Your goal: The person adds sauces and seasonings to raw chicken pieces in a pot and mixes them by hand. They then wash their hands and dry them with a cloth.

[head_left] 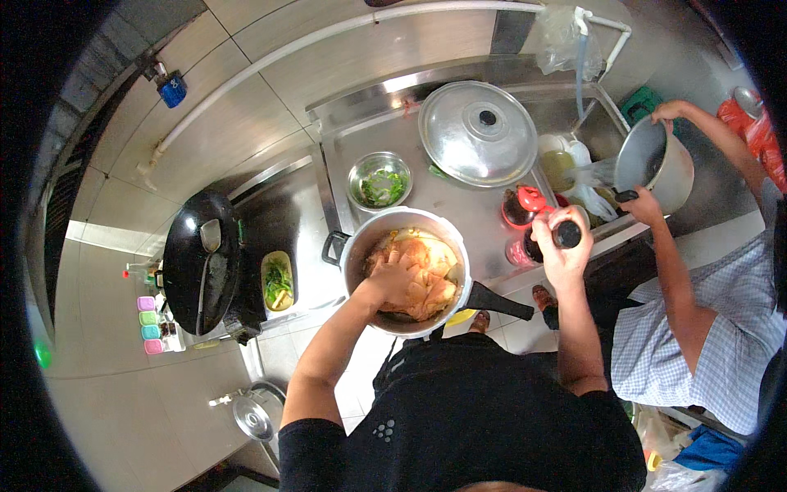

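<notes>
My left hand (392,277) reaches into a pressure cooker pot (351,266), its fingers spread on pieces of raw-looking, yellowish-pink meat (430,279) that look like poultry. A long black handle (502,302) points right from the pot. Raised to the right of the pot, my right hand (563,261) is wrapped around a bottle with a round black end (566,234) facing up; most of the bottle is hidden by the fingers. Just beyond that hand stand a red-rimmed container (510,215) with dark contents and a jar with a pink label (516,252).
A metal bowl of chopped greens (382,182) and a large lid (459,139) lie behind the pot. To the left are a wok (182,254) with a ladle and a tray of greens (277,275). At right, another person's hands tip a pot (676,176) over the sink (525,102).
</notes>
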A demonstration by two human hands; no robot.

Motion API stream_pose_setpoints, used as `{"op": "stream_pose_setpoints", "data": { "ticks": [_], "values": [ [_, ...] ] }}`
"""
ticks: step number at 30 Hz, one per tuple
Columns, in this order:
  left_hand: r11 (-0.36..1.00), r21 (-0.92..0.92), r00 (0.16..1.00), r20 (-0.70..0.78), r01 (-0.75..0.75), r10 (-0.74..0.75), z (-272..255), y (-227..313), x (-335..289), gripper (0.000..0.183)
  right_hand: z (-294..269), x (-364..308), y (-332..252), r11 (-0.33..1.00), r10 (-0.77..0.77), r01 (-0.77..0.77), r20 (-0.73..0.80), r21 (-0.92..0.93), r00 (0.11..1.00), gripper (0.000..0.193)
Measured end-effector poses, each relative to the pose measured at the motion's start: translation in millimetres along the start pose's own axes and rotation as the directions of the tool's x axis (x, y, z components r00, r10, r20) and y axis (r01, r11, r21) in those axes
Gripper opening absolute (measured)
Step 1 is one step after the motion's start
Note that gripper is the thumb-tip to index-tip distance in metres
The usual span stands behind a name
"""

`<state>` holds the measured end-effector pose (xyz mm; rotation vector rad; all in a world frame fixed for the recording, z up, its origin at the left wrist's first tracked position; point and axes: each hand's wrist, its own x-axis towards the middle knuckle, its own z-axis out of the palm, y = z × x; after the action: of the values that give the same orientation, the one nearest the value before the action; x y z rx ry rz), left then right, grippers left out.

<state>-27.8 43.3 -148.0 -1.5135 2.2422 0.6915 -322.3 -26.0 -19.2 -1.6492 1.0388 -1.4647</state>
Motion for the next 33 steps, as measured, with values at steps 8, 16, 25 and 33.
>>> {"op": "stream_pose_setpoints", "data": {
  "ticks": [8,16,25,33],
  "values": [
    [0.996,0.079,0.992,-0.122,0.039,-0.029,26.3,-3.5,11.0,0.07,140.7,142.0,-6.5,0.955,-0.132,0.117,0.034,0.274,0.991,0.022],
    [0.988,0.095,0.992,-0.063,0.118,-0.112,23.5,5.5,13.9,0.067,307.7,244.6,110.6,0.959,-0.103,0.057,0.157,0.277,0.982,0.024],
    [0.986,0.056,0.987,-0.049,0.156,-0.153,15.7,8.9,19.0,0.071,362.6,252.7,178.4,0.981,0.082,-0.111,0.177,0.161,0.981,0.027],
    [0.988,0.101,0.99,-0.093,0.116,-0.106,22.1,1.9,26.2,0.073,270.4,243.4,149.3,0.847,0.099,0.142,0.415,-0.512,0.905,0.09]
  ]
}}
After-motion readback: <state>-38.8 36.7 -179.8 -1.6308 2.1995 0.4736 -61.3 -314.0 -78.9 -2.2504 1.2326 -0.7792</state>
